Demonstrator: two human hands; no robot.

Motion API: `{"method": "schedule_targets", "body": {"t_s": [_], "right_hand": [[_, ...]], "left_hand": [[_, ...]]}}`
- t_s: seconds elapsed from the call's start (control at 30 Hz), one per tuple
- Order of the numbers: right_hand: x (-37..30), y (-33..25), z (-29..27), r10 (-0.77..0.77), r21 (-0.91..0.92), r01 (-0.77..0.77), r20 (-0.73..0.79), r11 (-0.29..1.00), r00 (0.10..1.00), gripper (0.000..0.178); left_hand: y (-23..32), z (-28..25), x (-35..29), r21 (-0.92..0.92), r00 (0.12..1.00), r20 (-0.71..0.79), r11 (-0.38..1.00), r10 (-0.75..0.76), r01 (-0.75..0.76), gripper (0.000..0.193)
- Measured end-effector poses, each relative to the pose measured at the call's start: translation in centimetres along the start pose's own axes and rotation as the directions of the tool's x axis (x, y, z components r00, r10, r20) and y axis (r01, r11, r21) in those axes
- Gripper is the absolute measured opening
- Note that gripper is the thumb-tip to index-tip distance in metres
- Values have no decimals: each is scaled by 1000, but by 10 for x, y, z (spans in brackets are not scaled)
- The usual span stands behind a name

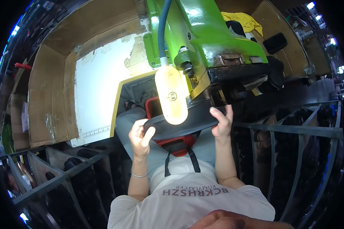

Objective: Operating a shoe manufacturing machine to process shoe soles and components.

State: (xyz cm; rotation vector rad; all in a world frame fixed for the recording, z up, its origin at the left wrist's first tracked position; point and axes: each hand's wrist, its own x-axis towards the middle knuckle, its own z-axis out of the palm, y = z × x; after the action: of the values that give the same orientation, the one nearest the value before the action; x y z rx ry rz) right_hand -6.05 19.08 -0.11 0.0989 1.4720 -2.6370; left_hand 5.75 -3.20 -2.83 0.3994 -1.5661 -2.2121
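A long, smooth black curved piece (198,121), perhaps leather or a shoe part, stretches between my hands above my lap. My left hand (140,138) pinches its left end between thumb and fingers. At the other end, my right hand (222,123) grips it with thumb and index finger raised, close under the dark working head of a green machine (218,45). Part of the piece's middle is covered by a bright oval lamp (171,95) on a bendy blue-grey neck. Exactly what kind of piece it is, I cannot make out.
A white tabletop (93,84) with a yellow edge lies left of the machine, walled by cardboard (51,99). Metal racks with dark items flank me, left (61,175) and right (290,129). A yellow cloth (244,22) lies behind the machine. Something red (181,144) shows below the piece.
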Motion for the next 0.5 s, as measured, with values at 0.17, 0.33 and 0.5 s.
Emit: {"method": "schedule_targets", "body": {"t_s": [0.17,0.33,0.5], "right_hand": [[3,9,16,80,-84,-63,213,994,974,36],[13,11,18,104,-154,-57,313,986,944,38],[-4,13,21,17,-161,19,223,987,975,38]], "left_hand": [[-18,-40,-33,58,965,178,982,-190,183,24],[-6,18,-20,239,902,357,957,-243,163,30],[-9,80,28,371,942,332,925,-47,-85,23]]}}
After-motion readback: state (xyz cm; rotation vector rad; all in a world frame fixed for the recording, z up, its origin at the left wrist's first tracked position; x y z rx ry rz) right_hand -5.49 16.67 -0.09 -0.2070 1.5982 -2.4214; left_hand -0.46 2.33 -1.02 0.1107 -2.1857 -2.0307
